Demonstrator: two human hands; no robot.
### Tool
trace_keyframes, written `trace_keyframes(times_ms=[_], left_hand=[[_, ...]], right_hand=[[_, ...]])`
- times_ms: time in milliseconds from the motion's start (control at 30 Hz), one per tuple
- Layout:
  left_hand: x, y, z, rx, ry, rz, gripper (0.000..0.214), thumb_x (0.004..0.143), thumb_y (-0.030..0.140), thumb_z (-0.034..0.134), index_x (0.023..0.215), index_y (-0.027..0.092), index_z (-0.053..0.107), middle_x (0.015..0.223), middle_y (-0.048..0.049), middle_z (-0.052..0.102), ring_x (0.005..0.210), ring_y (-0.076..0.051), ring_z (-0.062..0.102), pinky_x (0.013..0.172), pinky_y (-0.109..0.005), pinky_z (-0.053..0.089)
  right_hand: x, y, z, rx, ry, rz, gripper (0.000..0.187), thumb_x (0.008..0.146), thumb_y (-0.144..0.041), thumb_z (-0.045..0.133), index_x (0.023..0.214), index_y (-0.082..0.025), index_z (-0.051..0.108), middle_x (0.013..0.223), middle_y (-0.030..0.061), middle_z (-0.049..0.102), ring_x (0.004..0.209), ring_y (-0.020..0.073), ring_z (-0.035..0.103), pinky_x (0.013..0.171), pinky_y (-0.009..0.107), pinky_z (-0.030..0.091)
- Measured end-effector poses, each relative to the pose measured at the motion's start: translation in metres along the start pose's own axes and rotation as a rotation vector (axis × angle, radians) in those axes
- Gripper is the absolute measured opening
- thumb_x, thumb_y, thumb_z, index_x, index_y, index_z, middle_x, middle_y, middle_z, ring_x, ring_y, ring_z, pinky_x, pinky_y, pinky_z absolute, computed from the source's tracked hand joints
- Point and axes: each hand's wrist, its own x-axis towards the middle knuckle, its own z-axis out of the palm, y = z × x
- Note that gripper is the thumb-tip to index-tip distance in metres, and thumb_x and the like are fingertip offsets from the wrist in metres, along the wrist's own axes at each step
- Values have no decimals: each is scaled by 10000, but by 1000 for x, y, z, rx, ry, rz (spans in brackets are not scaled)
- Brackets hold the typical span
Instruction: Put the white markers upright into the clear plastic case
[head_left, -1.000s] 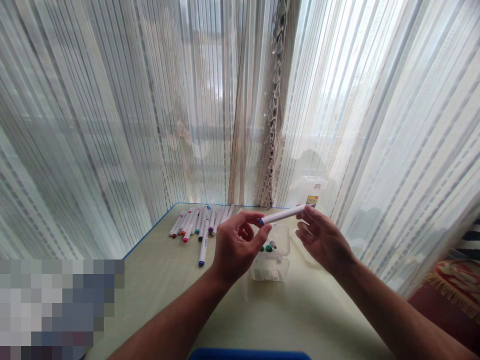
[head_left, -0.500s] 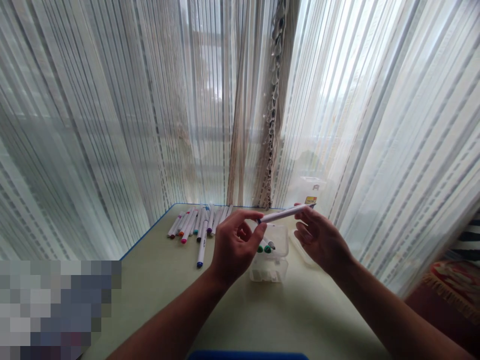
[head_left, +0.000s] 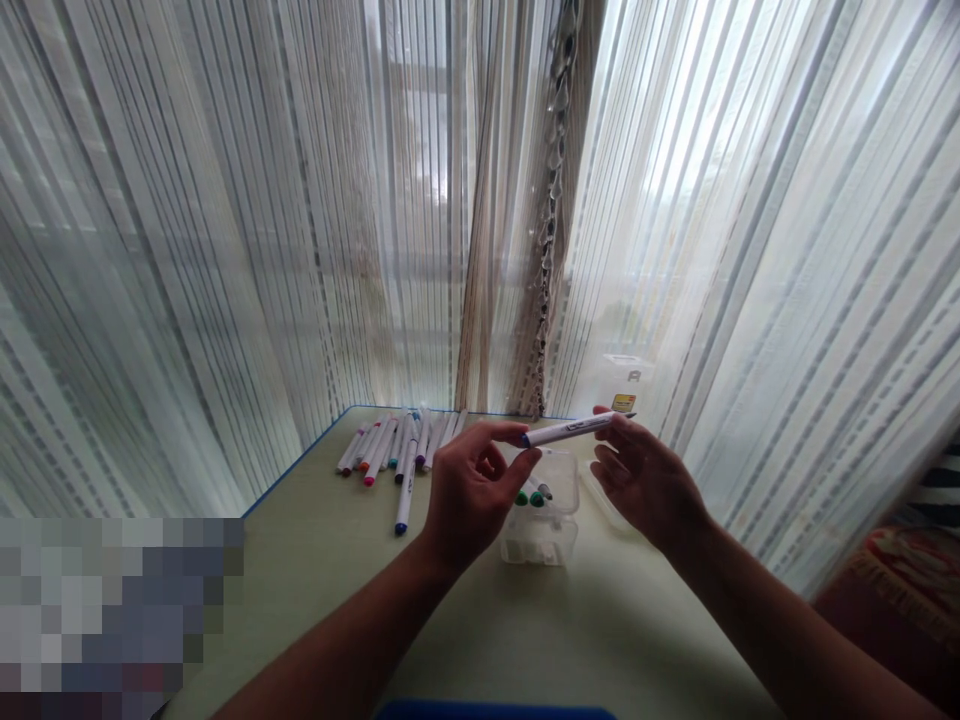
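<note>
A white marker [head_left: 570,431] with a blue end is held almost level above the table, its right end slightly higher. My left hand [head_left: 480,485] pinches the blue end between thumb and fingertips. The fingers of my right hand [head_left: 645,460] close on the other end, where a dark tip pokes out past them. Below the marker stands a clear plastic box [head_left: 538,545] with its lid up; a few markers with green and grey ends [head_left: 537,498] show there, partly behind my left hand.
Several white markers [head_left: 382,450] with coloured ends lie heaped at the table's back left, one blue-ended marker [head_left: 405,500] jutting forward. A clear container [head_left: 626,375] with a yellow label stands at back right. Striped sheer curtains [head_left: 225,250] hang behind the table [head_left: 322,600].
The held marker has turned about its length, so dark printing on its barrel now faces me. Both hands keep nearly the same place and grip.
</note>
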Motion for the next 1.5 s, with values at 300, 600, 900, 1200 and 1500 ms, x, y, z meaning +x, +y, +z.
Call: trace_keyframes(times_ms=[300, 600, 900, 1200, 1500], left_hand=[[0, 0, 1, -21, -5, 12, 168, 808, 237, 775, 953, 154, 752, 825, -48, 759, 522, -80, 516, 478, -194, 437], [0, -1, 0, -18, -6, 15, 169, 809, 236, 774, 953, 151, 751, 814, -44, 756, 513, -76, 507, 477, -192, 431], [0, -1, 1, -3, -1, 12, 161, 809, 244, 771, 942, 156, 747, 775, -36, 743, 504, -76, 500, 470, -192, 417], [0, -1, 0, -17, -7, 13, 220, 806, 247, 772, 997, 152, 719, 841, -39, 742, 510, -72, 506, 472, -194, 438], [0, -3, 1, -18, -4, 32, 204, 830, 267, 753, 995, 151, 721, 835, -39, 734, 508, -70, 511, 475, -190, 436]], right_hand=[[0, 0, -1, -5, -14, -6, 232, 614, -293, 878, 802, -208, 772, 628, -34, 627, 422, 51, 284, 369, 227, 244], [-1, 0, 0, 19, 11, 15, 278, 573, -288, 905, 794, -182, 773, 633, -34, 636, 426, 37, 292, 377, 208, 256], [1, -1, -1, -10, -16, -9, 241, 610, -301, 881, 795, -201, 765, 633, -31, 630, 421, 48, 288, 377, 230, 223], [0, -1, 1, 13, 21, 13, 299, 559, -301, 913, 793, -175, 777, 626, -35, 624, 423, 30, 298, 376, 203, 244], [-1, -1, 1, 23, 25, 12, 304, 548, -289, 924, 788, -167, 783, 623, -31, 629, 420, 27, 309, 370, 194, 258]])
